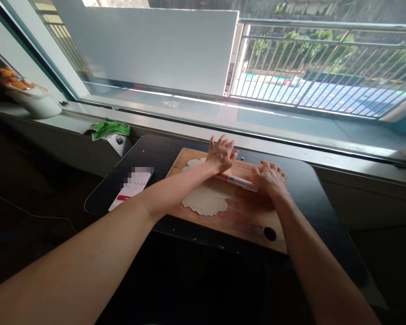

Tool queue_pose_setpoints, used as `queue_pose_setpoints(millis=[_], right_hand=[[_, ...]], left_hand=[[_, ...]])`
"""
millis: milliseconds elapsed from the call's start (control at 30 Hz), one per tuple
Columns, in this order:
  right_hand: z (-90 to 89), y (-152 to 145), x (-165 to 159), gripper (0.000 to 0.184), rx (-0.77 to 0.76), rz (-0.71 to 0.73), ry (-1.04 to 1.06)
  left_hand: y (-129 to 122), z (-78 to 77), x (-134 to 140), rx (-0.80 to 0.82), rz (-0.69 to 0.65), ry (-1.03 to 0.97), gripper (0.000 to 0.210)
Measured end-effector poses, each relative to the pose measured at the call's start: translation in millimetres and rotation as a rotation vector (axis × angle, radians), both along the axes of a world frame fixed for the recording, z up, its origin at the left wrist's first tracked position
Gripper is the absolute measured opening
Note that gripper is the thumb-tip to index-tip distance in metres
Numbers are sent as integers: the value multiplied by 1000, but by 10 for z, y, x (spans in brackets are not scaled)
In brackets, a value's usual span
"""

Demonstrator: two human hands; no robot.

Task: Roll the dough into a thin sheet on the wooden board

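Observation:
A thin, ragged-edged sheet of dough [205, 198] lies on a wooden cutting board [246, 221]. Across the dough and the board runs a rolling pin [241, 183] with a printed label on its middle. My left hand [222, 155] rests palm down on the pin's left end, its fingers spread and stretched forward. On the right end lies my right hand [269, 176], also flat with the fingers reaching ahead. Neither hand wraps around the pin. Part of the dough's far side is hidden by my left hand and forearm.
The board sits on a black table [301, 180]. At its left lies a phone [131, 187] with a lit screen, partly behind my left arm. A green cloth [111, 129] and a white pot [37, 101] stand along the sill below a large window, with a railing [301, 67] outside.

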State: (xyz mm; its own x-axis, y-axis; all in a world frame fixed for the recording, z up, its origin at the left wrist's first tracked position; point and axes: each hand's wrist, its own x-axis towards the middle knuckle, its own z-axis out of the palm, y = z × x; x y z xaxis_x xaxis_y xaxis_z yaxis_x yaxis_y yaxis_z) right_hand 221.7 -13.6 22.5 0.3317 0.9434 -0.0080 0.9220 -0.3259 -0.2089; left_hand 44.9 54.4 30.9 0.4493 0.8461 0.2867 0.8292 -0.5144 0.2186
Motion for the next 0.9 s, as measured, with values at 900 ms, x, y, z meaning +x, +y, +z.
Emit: queue_pose_setpoints(millis=[900], right_hand=[[-146, -459, -37, 43, 354, 317, -150]], left_hand=[[-293, -46, -313, -233, -234, 196, 66]])
